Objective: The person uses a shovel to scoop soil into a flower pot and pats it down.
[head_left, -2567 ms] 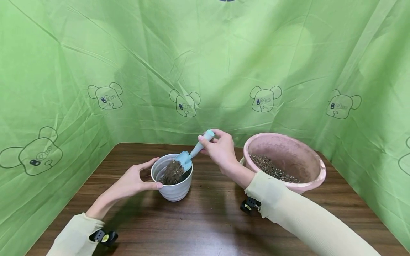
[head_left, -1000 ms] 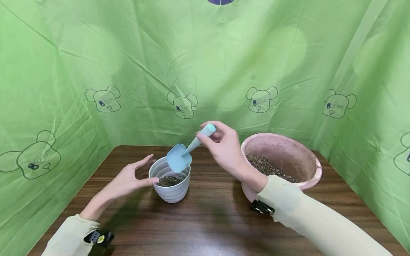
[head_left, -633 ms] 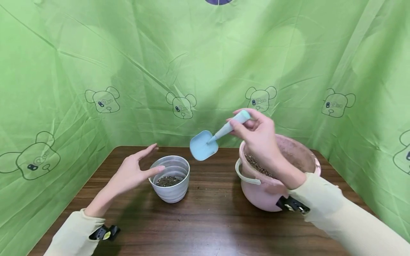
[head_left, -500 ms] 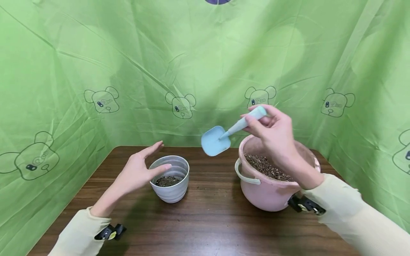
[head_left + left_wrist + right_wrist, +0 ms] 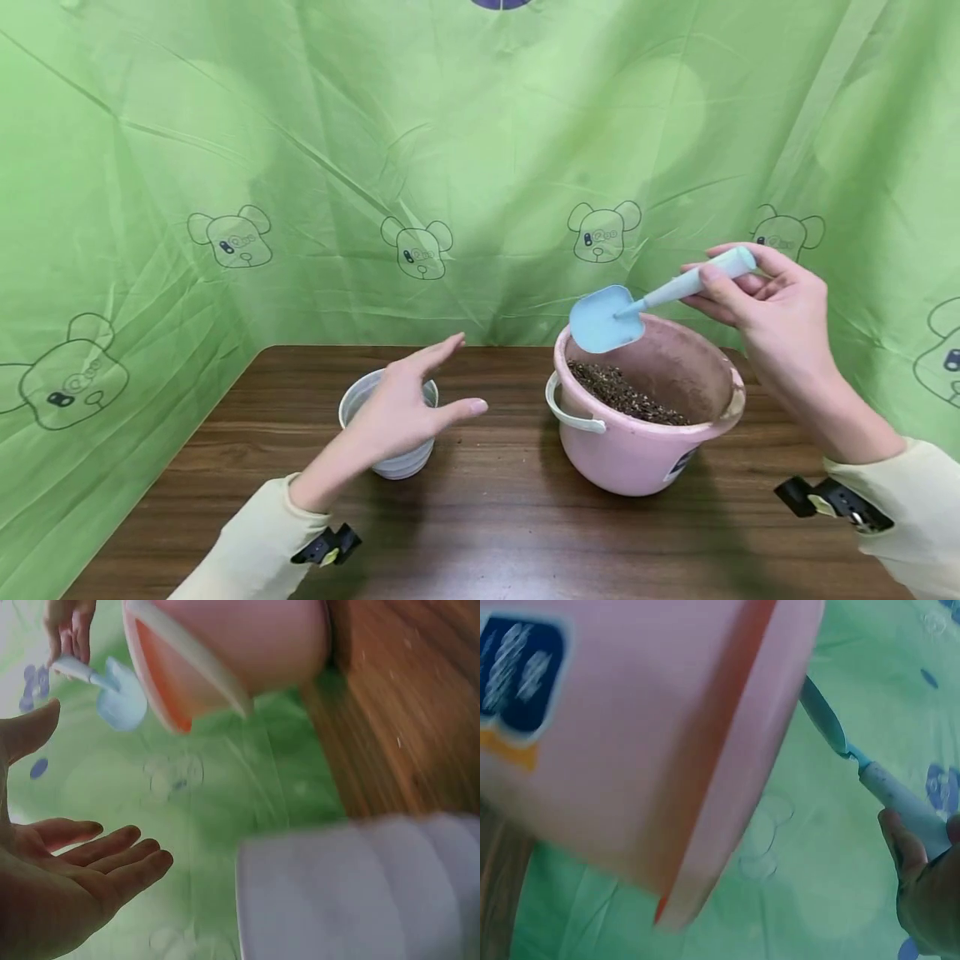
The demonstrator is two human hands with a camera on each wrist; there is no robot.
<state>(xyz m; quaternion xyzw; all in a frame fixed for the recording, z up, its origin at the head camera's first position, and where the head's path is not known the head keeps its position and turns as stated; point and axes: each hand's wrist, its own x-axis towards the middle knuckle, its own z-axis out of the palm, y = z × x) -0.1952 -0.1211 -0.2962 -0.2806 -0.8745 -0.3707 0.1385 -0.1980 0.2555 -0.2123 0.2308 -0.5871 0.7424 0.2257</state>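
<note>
My right hand (image 5: 783,321) pinches the handle of a light blue trowel (image 5: 607,319) between thumb and fingers. The trowel's bare blade hangs over the near-left rim of a pink bucket (image 5: 622,454), which holds dark potting soil (image 5: 622,392). My left hand (image 5: 401,412) is open, thumb and fingers spread, holding nothing. In the head view it passes in front of a white ribbed flowerpot (image 5: 405,463) and hides most of its mouth. The left wrist view shows the palm apart from the flowerpot (image 5: 337,892).
A pale carrying handle (image 5: 573,417) hangs down the bucket's left side. Both vessels stand on a dark wooden table (image 5: 480,533) with a few soil crumbs on it. Green cloth (image 5: 480,167) printed with bear faces hangs around the back and sides.
Soil has slid off the trowel into the flowerpot. My right hand has carried the trowel rightward to the bucket. My left hand has come off the flowerpot's rim and moved right.
</note>
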